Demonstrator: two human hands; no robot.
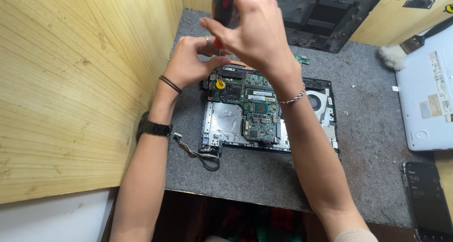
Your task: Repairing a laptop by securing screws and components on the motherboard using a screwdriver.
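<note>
Head view: right hand (pixel 255 32) grips screwdriver (pixel 222 8) above opened laptop (pixel 325 124).

Lit dark phone screen (pixel 427 199) bottom right; pale labels (pixel 440 67) on grey laptop (pixel 420 119).

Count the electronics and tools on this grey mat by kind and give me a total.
Opened laptops, boards bare: 1
Closed white laptops: 1
Black bottom covers: 1
Phones: 1
Screwdrivers: 1
Brushes: 1
Total: 6
</note>
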